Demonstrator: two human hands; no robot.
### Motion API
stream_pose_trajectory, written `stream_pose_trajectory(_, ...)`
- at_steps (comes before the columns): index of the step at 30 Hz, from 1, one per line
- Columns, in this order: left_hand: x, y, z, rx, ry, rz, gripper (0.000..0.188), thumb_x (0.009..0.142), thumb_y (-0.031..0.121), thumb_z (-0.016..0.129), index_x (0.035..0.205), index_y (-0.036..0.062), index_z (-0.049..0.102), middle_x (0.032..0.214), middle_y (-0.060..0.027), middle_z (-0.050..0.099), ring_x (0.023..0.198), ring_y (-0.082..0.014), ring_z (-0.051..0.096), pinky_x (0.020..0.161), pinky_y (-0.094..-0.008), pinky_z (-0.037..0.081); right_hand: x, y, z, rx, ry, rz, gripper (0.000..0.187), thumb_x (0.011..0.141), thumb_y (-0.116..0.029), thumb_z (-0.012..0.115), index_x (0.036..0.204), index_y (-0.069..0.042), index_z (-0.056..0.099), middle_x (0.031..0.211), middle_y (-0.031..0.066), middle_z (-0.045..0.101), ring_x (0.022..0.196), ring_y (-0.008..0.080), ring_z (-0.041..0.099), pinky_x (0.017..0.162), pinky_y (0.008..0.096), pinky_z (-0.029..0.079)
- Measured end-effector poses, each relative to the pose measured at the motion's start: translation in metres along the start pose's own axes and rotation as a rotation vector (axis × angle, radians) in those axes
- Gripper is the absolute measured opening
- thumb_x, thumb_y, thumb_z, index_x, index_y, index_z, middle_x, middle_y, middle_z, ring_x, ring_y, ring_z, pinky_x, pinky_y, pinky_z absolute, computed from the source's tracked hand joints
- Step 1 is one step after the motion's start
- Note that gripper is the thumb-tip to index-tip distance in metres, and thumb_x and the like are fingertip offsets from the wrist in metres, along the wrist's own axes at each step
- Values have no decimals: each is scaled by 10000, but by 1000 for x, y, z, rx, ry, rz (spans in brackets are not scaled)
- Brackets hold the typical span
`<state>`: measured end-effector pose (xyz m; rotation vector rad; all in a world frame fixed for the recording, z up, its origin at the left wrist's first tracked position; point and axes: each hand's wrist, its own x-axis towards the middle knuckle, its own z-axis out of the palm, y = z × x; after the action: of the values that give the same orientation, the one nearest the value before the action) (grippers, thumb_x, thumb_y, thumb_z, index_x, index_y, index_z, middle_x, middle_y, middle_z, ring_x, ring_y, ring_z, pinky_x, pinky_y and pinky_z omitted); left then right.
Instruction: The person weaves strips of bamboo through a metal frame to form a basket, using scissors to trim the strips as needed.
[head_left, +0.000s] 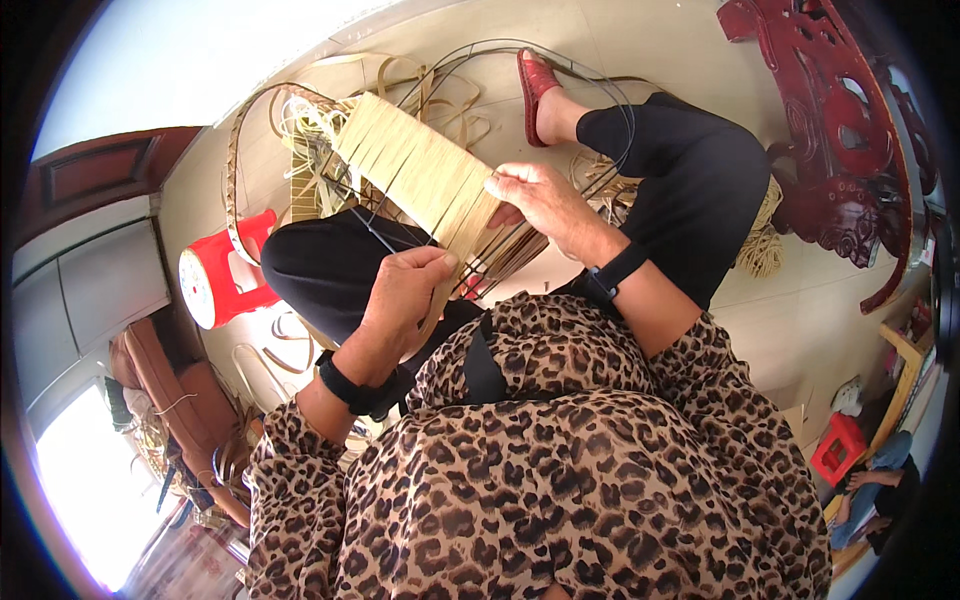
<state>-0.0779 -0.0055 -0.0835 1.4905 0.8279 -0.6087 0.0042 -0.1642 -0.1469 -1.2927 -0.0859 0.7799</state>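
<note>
A straw-coloured panel of flat strips wound side by side over a frame (410,160) lies slantwise over my lap, with thin dark rods showing along its lower side. My left hand (400,290) is closed at the panel's near end, thumb and fingers pinching a straw-coloured strip (440,300) that hangs off it. Against the right edge of the panel, my right hand (550,205) grips with the thumb on top and fingers underneath. A long curved band (235,170) arcs out from the panel's far end. Part of the frame below my hands is hidden.
Loose strips (465,110) lie coiled on the tiled floor ahead. A red plastic stool (240,265) stands left of my knee. Carved dark red wooden furniture (850,130) is at the right. At lower right are a smaller red stool (838,450) and another person (885,480).
</note>
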Motion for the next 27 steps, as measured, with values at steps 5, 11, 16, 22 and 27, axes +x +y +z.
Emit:
stream_pose_trajectory(5, 5, 2, -1, 7, -52, -34, 140, 778, 113, 515, 756, -7, 583, 606, -13, 533, 471, -57, 442, 405, -188, 344, 1, -7, -11, -291, 29, 35, 295, 804, -260, 504, 834, 31, 544, 682, 50, 565, 655, 91, 541, 597, 233, 412)
stream_pose_trajectory(11, -2, 10, -11, 66, -18, -42, 151, 798, 143, 495, 767, 7, 553, 583, -25, 511, 469, -89, 480, 400, -195, 364, -49, -48, -66, -231, 310, -383, 290, 840, -255, 446, 936, 5, 533, 789, 82, 594, 709, 126, 566, 615, 223, 440)
stream_pose_trajectory(16, -1, 9, -37, 78, -1, -67, 145, 821, 155, 454, 783, 29, 518, 571, -69, 534, 386, -103, 464, 361, -195, 391, -144, -53, -153, -10, 805, -512, 249, 840, -196, 446, 974, -6, 533, 862, 106, 597, 739, 145, 579, 645, 240, 460)
stream_pose_trajectory(22, -3, 13, -53, 56, 43, -28, 159, 842, 158, 406, 858, 18, 479, 572, -102, 538, 368, -147, 482, 372, -234, 431, -150, 106, -203, -17, 1030, 7, 195, 774, -227, 524, 843, -62, 601, 733, 49, 613, 642, 120, 568, 570, 233, 437)
stream_pose_trajectory(27, -6, 14, -67, 47, 46, -26, 177, 842, 166, 423, 898, 8, 479, 583, -113, 540, 357, -142, 471, 383, -240, 442, -102, 215, -159, -629, 862, 30, 159, 682, -211, 517, 705, -75, 596, 662, 91, 585, 594, 224, 558, 554, 319, 433)
